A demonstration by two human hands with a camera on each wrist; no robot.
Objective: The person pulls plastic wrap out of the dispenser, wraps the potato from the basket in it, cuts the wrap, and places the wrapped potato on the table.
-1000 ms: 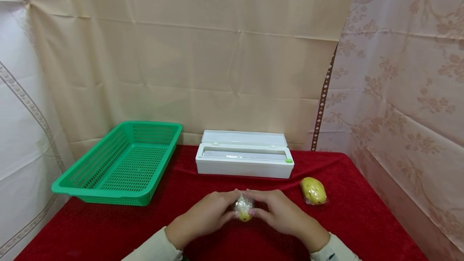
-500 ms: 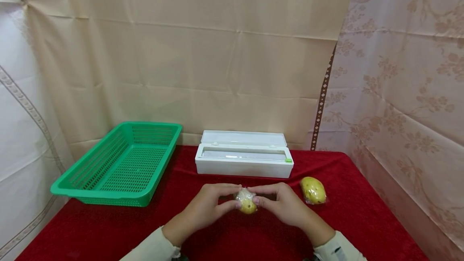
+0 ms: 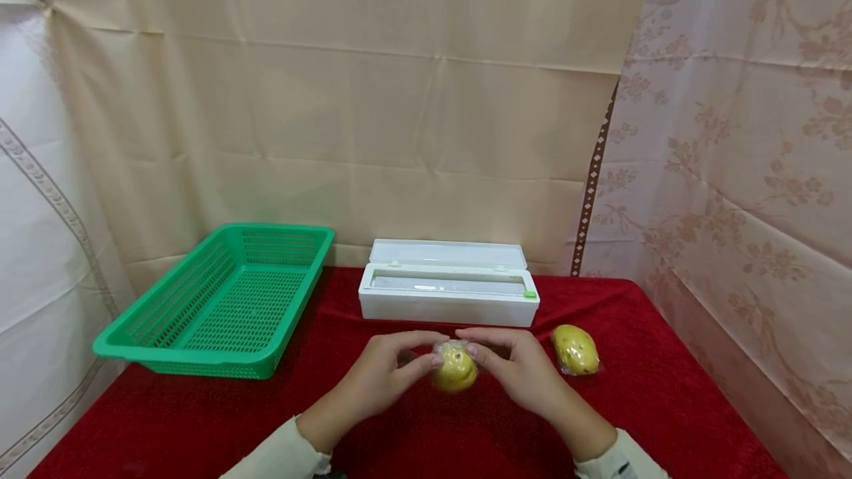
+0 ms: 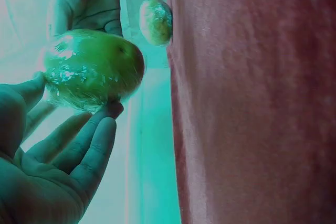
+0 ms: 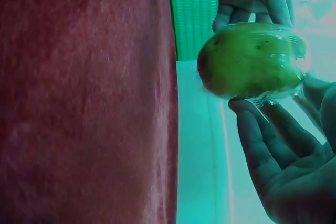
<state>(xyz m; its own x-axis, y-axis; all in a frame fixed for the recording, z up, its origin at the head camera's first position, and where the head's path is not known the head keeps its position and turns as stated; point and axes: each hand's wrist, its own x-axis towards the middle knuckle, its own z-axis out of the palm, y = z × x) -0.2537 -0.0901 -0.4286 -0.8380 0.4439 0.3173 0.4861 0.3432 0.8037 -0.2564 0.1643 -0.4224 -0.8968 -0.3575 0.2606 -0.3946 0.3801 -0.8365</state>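
Observation:
A yellow potato (image 3: 455, 370) wrapped in clear cling film is held up between both hands over the red cloth. My left hand (image 3: 384, 372) grips its left side, thumb on the near face and fingers beyond. From the opposite side my right hand (image 3: 522, 368) holds it the same way. Both wrist views show the film wrinkled and shiny around the potato (image 4: 94, 71), with fingertips supporting it. Another film-wrapped potato (image 3: 575, 350) lies on the cloth to the right of my right hand.
Behind the hands stands a white cling film dispenser box (image 3: 449, 307), its lid (image 3: 447, 253) raised. A green plastic basket (image 3: 266, 357) sits at the left. The red cloth (image 3: 639, 405) covers the table, and curtains (image 3: 319, 109) hang behind it.
The held potato has been turned and raised slightly, so more of its yellow end shows and less of the bunched film. Both hands have shifted slightly upward with it.

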